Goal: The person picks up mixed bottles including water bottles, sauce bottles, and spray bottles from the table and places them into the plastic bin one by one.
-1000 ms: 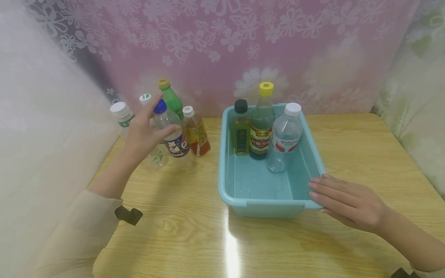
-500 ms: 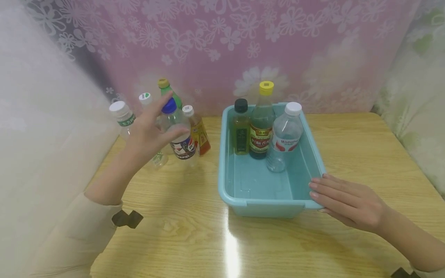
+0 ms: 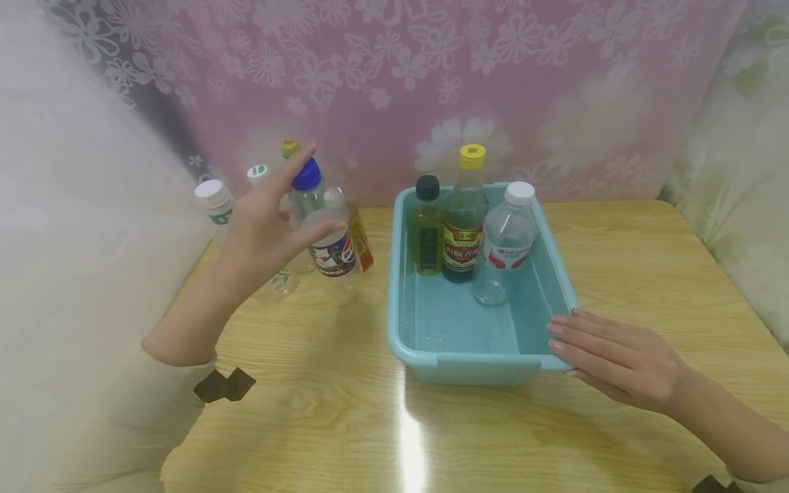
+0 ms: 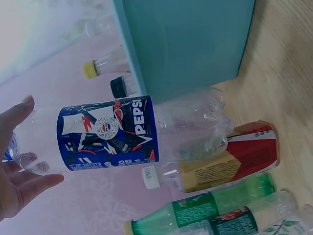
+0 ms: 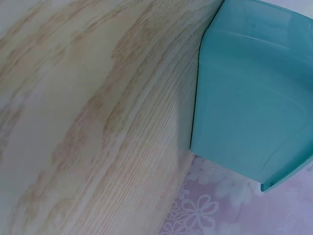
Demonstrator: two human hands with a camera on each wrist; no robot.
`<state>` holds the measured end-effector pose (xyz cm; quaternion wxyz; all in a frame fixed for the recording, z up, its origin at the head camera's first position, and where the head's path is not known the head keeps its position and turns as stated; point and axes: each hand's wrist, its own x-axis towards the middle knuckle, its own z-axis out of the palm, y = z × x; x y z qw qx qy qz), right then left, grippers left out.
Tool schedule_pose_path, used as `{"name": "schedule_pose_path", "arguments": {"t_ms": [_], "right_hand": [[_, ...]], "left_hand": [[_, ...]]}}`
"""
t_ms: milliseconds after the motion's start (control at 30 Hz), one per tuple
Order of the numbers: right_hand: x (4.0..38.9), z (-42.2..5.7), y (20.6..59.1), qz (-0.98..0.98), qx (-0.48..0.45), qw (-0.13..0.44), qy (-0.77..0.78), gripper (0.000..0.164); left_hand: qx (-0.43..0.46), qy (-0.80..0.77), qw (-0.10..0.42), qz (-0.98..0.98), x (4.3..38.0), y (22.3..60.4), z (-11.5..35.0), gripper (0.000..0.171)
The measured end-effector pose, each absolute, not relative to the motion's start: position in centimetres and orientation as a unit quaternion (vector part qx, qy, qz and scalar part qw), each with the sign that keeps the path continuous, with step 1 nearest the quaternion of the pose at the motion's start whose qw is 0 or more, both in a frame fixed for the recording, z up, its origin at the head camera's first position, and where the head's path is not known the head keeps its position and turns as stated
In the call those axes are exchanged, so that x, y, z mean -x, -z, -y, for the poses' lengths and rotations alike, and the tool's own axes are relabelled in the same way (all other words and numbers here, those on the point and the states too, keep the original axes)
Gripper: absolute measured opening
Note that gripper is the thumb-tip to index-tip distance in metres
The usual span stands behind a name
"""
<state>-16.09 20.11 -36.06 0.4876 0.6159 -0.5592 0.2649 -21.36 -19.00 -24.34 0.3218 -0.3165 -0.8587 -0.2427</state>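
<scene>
Looking every bit a featherweight, the Pepsi bottle [image 4: 142,129] shows no drink inside, and it's between nine and ten o'clock from the middle of the blue bin [image 3: 481,373] in the head view; whether its base clears the table [image 3: 320,411] I can't call for certain. Thin, springy plastic, I'd judge: it shouldn't shatter, but a hard squeeze ought to buckle it, and that smooth wall could slip. And look at the hold! The left hand [image 3: 255,229] has thumb and fingers curved around the clear shoulder, just under the blue cap [image 3: 307,177], a fine choice, since the narrowing there should seat a gentle grip; the label [image 3: 335,257] is the fallback. Right beside it, at three o'clock, stands a red-and-yellow bottle [image 3: 360,236], with a white-capped bottle [image 3: 214,196] out past nine. Over inside the bin: dark-capped bottle [image 3: 427,236] toward eleven, yellow-capped bottle [image 3: 464,239] near twelve, clear bottle [image 3: 507,255] toward one, all upright. And at four o'clock, the right hand [image 3: 622,356], fingers straight and together, rests on the bin's near corner, thumb out of sight.
</scene>
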Motion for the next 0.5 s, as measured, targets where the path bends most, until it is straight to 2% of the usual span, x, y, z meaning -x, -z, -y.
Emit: {"name": "schedule_pose_path", "arguments": {"t_ms": [233, 500], "right_hand": [[16.1, -20.0, 35.9, 0.559, -0.616, 0.49, -0.262, 0.023], [16.2, -20.1, 36.0, 0.561, -0.619, 0.485, -0.258, 0.024]], "left_hand": [[0.33, 0.259, 0.325, 0.848, 20.2, 22.6, 18.7, 0.088], [0.341, 0.261, 0.363, 0.827, 19.5, 21.0, 18.0, 0.087]]}}
